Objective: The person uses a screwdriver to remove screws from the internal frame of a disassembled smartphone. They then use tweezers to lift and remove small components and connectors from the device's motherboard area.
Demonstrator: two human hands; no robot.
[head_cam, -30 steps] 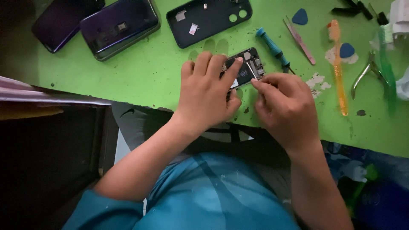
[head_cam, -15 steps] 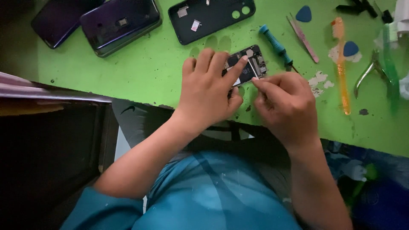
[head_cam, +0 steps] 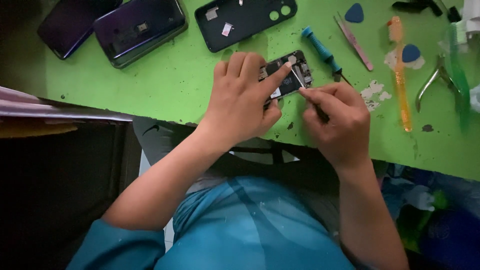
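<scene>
An opened phone (head_cam: 291, 74) with its insides showing lies on the green table (head_cam: 175, 85). My left hand (head_cam: 245, 97) rests on it and pins it down, forefinger stretched across its top. My right hand (head_cam: 335, 117) pinches a thin metal tool (head_cam: 300, 83) whose tip touches the phone's right side. Most of the phone is hidden under my left hand.
A black phone back cover (head_cam: 245, 20) and two dark phones (head_cam: 140, 30) lie at the back left. To the right are a blue-handled screwdriver (head_cam: 322, 52), tweezers (head_cam: 354, 44), two blue picks (head_cam: 354, 13), an orange toothbrush (head_cam: 400, 75) and pliers (head_cam: 435, 80).
Both hands have stayed on the opened phone. My right hand has shifted slightly, with the thin tool's tip still working at the phone's right side.
</scene>
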